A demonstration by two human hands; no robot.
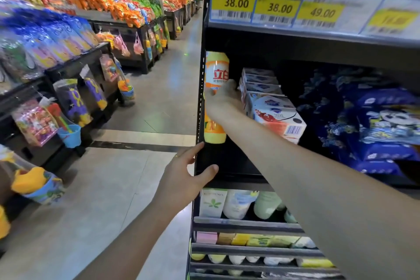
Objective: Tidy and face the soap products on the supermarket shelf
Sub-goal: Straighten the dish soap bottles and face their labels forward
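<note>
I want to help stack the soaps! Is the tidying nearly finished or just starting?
Partly done, it seems. The white soap boxes already sit in a neat row. Right now the right hand is on the yellow bottle at the shelf's end, while the left hand rests on the shelf post. Still left: the blue packs beside the boxes look jumbled.
</note>
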